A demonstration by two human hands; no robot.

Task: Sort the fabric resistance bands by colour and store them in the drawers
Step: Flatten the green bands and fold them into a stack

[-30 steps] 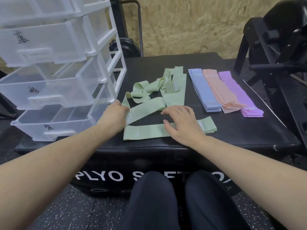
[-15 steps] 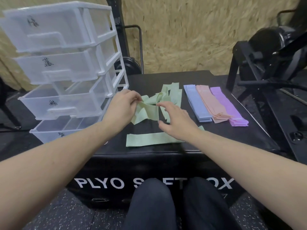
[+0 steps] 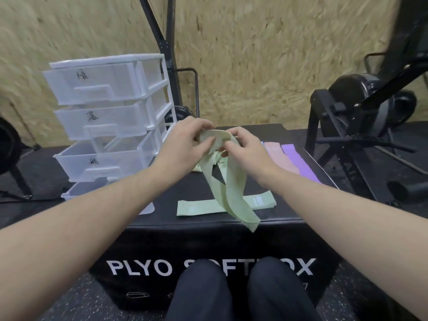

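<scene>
I see a chipboard wall (image 3: 266, 54) at the far side, with black gym machines (image 3: 361, 117) on the right and a speckled rubber floor (image 3: 76, 297) underneath. In the middle sits a black plyo soft box (image 3: 162, 246) with white lettering on its near face, and the person's dark-trousered knees (image 3: 234, 295) are just in front of it. On the left stands a white plastic drawer unit (image 3: 111, 117) — four translucent drawers, each with a handwritten mark on its front, and the lower ones pulled out toward me. Both forearms reach in from the near corners. The left hand (image 3: 185, 144) and the right hand (image 3: 245, 147) meet above the box, each pinching the top of a light green band (image 3: 228, 184) between thumb and fingers; its loop hangs down, twisted, with the tail dangling past the near edge. Under it, a second green band (image 3: 196, 208) lies flat along the near edge of the box top. More green fabric (image 3: 215, 158) shows behind the hands, partly hidden. On the far right of the box top lie a pink stack (image 3: 278, 156) and a purple stack (image 3: 298, 161), side by side — a sliver of blue (image 3: 262, 143) peeks out beside the right hand.
</scene>
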